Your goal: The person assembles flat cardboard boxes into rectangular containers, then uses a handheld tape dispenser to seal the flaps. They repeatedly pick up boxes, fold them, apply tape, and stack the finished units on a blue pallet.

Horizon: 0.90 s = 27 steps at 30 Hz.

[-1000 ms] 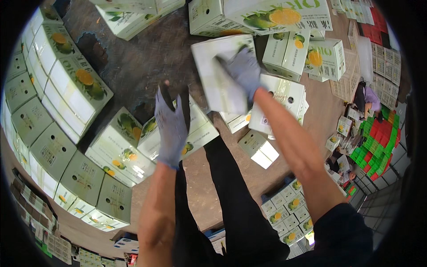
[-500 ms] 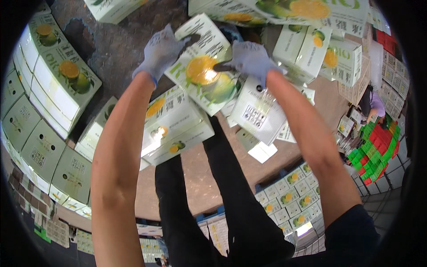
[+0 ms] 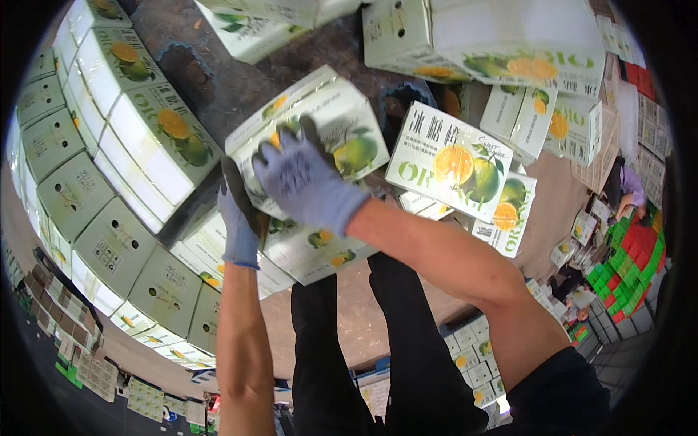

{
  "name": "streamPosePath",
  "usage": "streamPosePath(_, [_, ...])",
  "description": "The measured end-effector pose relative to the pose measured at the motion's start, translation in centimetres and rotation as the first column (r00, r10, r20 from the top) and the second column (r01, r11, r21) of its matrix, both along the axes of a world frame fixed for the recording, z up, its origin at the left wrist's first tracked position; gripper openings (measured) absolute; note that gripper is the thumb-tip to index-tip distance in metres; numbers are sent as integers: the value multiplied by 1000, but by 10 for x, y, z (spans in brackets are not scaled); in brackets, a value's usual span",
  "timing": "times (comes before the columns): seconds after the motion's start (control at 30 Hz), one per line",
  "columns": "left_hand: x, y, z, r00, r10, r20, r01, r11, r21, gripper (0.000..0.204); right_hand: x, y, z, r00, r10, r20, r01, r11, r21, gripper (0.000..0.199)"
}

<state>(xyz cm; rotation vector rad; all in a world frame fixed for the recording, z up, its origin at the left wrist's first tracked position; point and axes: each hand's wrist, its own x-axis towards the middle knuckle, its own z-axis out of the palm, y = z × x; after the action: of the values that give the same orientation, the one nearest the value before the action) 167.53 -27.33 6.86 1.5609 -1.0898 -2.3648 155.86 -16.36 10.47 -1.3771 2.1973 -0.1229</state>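
Grey work gloves with dark fingertips cover both my hands. A white fruit carton [image 3: 355,120] printed with oranges and green fruit lies tilted before me. My left hand [image 3: 241,218] is pressed along its left end, fingers pointing away from me. Reaching across, my right hand [image 3: 309,178] grips its near upper side with bent fingers; the thumb is hidden. Beneath it sits another carton [image 3: 316,254], partly covered by my hands. To the right, a similar carton [image 3: 451,163] rests face up on other cartons, touched by neither hand.
A tall stack of cartons [image 3: 138,138] curves along the left. More cartons [image 3: 502,43] stand at the far right, and one [image 3: 254,40] at the far edge. The dark worn floor [image 3: 182,65] shows between them. A person in purple [image 3: 631,190] is near green and red crates [image 3: 636,254].
The carton between my hands has been let go and lies to the right. Both hands have moved to another carton nearer the left stack, my right arm crossing leftward. The view has shifted.
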Motion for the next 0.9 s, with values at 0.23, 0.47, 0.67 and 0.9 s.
streamPosePath(0.23, [3, -29, -19, 989, 84, 123, -88, 996, 28, 56, -126, 31, -50, 591, -750, 296, 756, 644, 121, 43])
streamPosePath(0.47, [74, 6, 19, 975, -87, 204, 150, 936, -319, 56, -7, 108, -69, 475, -663, 578, 849, 517, -106, 72])
streamPosePath(0.67, [60, -3, 24, 361, -458, 812, 906, 378, -189, 61, 3, 118, -43, 421, -781, 460, 745, 588, 315, 67])
streamPosePath(0.9, [-99, -105, 102, 760, -393, 518, 650, 436, -622, 50, -171, 121, 86, 475, -791, 385, 879, 452, -153, 62])
